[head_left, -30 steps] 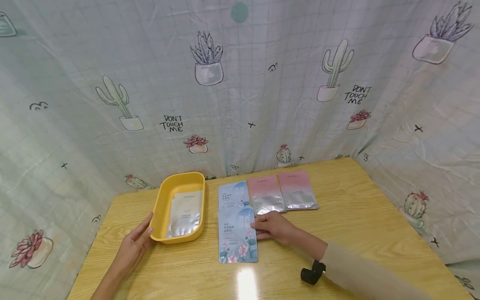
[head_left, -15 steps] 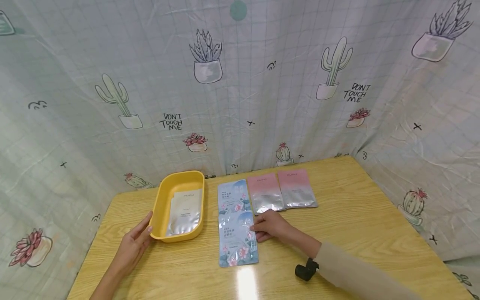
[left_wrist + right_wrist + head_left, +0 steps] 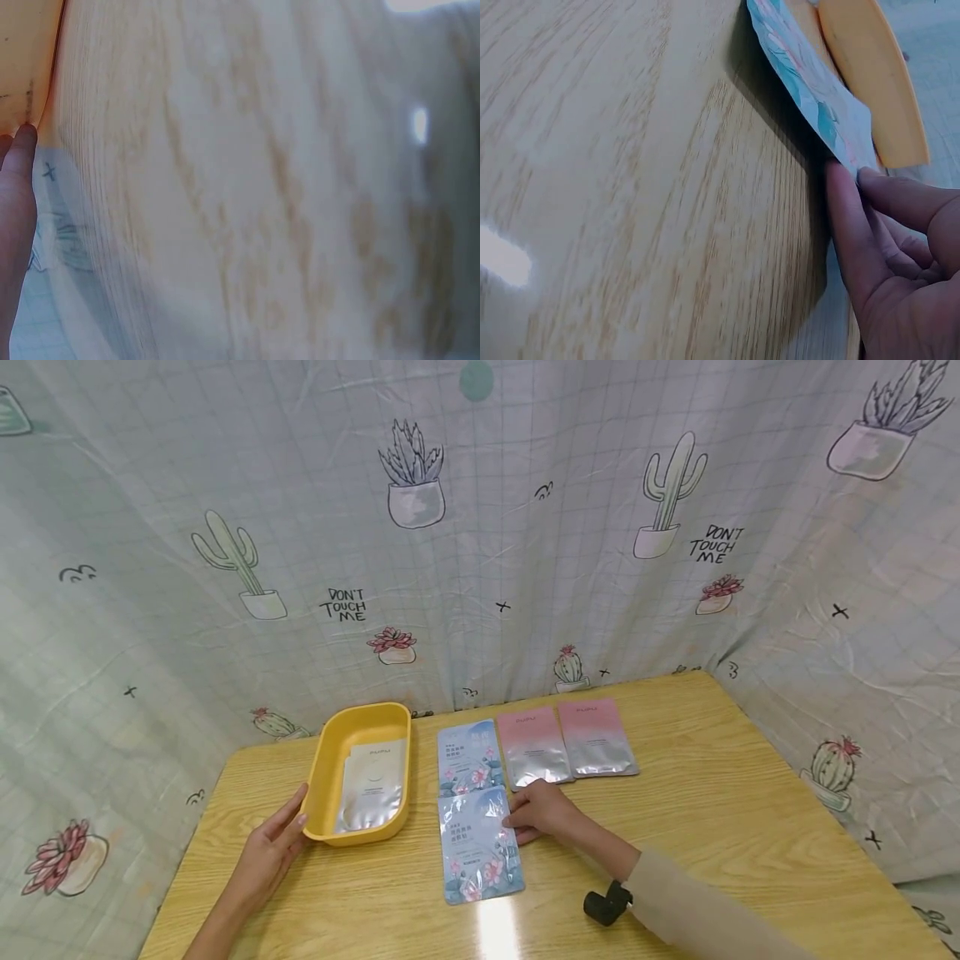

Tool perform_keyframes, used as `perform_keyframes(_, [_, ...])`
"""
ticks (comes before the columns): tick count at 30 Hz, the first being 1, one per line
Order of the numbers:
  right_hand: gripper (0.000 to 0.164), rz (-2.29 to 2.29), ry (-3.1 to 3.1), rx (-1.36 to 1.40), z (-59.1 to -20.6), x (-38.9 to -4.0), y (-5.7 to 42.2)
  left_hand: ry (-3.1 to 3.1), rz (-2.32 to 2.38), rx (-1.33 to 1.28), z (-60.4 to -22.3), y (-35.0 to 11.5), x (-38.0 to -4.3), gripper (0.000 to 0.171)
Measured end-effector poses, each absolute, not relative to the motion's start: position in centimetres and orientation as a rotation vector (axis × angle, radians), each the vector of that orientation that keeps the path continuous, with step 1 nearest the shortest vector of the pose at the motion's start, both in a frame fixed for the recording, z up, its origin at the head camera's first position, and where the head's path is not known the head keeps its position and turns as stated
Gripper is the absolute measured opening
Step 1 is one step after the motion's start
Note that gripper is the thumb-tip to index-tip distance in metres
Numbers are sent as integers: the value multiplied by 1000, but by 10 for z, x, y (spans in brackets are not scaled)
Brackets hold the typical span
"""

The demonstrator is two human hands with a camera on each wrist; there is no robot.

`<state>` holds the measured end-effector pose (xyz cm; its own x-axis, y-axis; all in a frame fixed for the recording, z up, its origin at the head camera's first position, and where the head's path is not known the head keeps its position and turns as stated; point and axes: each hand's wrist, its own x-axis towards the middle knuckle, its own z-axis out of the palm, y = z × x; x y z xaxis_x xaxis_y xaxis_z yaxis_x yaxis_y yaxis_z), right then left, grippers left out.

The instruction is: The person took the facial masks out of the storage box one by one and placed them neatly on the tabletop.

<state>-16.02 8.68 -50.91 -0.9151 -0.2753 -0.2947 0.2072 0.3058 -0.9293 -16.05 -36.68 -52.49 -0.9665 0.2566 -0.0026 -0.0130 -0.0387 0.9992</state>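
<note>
The right hand (image 3: pixel 543 810) pinches the nearer blue sachet (image 3: pixel 478 846), long axis near-to-far (its top pointing away).

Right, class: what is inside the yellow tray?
A silvery packet lies inside the yellow tray; beneath it, a lower packet shows only its edge, the rest being covered.

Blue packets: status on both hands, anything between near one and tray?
Right hand pinching near blue packet by right edge. Left hand touching yellow tray at near-left corner. Nothing visible between packet and tray.

A beige sleeve (image 3: pixel 701 906) ends beside a black wrist camera (image 3: pixel 604 907).
</note>
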Motion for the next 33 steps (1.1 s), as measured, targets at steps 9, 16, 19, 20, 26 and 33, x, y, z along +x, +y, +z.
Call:
perform_keyframes(9, [7, -1502, 2317, -60, -509, -161, 85, 2037, 2121, 274, -525, -368, -160, 62])
perform_keyframes(16, [7, -1500, 2335, -62, -509, -160, 87, 2042, 2115, 278, -525, -369, -160, 61])
perform_keyframes(19, [8, -1511, 2340, -56, -510, -159, 87, 2045, 2102, 267, -525, -369, -160, 61])
perform_keyframes(20, [9, -1511, 2348, -61, -510, -159, 87, 2049, 2096, 261, -524, -368, -160, 61])
perform_keyframes(26, [12, -1479, 2418, -113, -511, -158, 86, 2069, 2074, 246, -524, -368, -160, 61])
perform_keyframes(33, [15, -1468, 2442, -135, -506, -157, 90, 2061, 2072, 241, -523, -369, -162, 62])
